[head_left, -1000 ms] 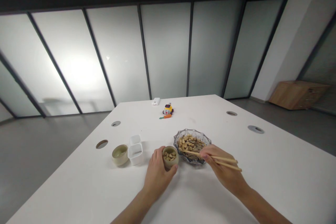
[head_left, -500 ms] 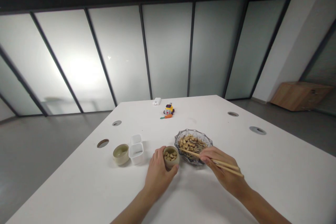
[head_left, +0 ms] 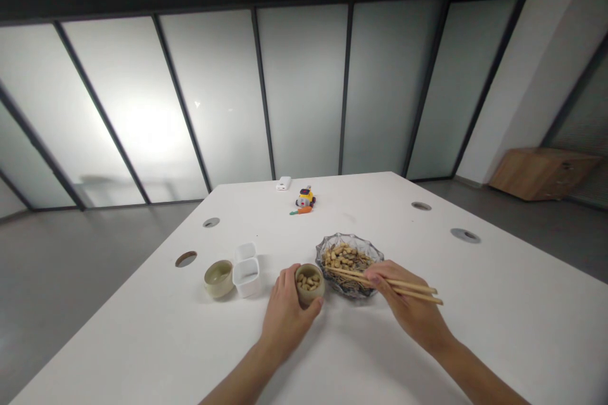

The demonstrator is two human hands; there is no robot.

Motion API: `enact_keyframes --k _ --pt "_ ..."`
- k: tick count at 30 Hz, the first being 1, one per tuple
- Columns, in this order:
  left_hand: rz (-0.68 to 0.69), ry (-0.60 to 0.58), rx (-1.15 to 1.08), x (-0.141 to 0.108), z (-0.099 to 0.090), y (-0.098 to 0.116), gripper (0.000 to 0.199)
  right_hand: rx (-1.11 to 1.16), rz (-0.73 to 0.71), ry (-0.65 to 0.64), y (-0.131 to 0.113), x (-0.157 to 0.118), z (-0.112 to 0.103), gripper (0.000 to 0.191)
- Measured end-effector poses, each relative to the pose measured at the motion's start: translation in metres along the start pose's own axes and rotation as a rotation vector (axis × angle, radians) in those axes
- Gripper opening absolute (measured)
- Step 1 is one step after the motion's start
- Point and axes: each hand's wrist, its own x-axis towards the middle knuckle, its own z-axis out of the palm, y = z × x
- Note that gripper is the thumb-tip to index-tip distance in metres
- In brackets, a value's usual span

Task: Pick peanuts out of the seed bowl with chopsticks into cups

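Note:
My left hand [head_left: 287, 307] is wrapped round a small beige cup [head_left: 310, 300] standing on the white table. Inside the cup lie several peanuts [head_left: 308, 281] in their shells. Just right of it is a scalloped clear glass bowl [head_left: 373, 247], with peanuts [head_left: 342, 255] on its left side and dark striped sunflower seeds [head_left: 363, 264] on its right. A pair of wooden chopsticks [head_left: 412, 289] is gripped in my right hand [head_left: 407, 307]. Their tips reach over the bowl's left part, near the cup; I cannot make out anything pinched between them.
Left of my left hand stand two joined white plastic tubs [head_left: 247, 283] and a second beige cup [head_left: 218, 285]. Farther back on the table [head_left: 380, 196] are an orange toy carrot [head_left: 302, 210], a yellow toy car [head_left: 305, 197] and a white device [head_left: 284, 183].
My right hand has tilted slightly, raising the back ends of the chopsticks and spreading them apart, while the tips stay over the bowl. My left hand and the cup have not moved.

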Motion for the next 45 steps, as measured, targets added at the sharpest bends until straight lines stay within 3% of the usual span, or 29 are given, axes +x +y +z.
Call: enact_keyframes --k 4,9,15,24,31,39,45 --pt "0.001 0.001 0.002 0.0 0.0 -0.001 0.069 0.039 0.071 0.054 0.004 0.002 0.0 0.039" --pt "-0.005 -0.012 0.008 0.0 -0.001 0.0 0.068 0.388 0.379 0.186 0.008 0.008 0.0 0.051" --pt "-0.004 -0.01 -0.01 0.0 -0.002 0.001 0.068 0.842 0.613 0.381 0.015 0.014 0.0 0.042" --pt "0.014 0.013 -0.034 0.0 0.0 -0.002 0.066 1.123 0.901 0.418 0.001 0.019 -0.001 0.031" --pt "0.038 0.02 -0.044 0.0 0.001 -0.005 0.066 1.094 0.804 0.363 -0.015 0.017 0.0 0.046" --pt "-0.002 0.001 -0.008 -0.001 -0.001 0.001 0.067 0.779 0.466 0.211 -0.009 0.007 0.005 0.044" --pt "0.007 -0.003 -0.013 -0.001 -0.001 0.002 0.065 0.691 0.42 0.12 -0.001 0.001 0.007 0.041"
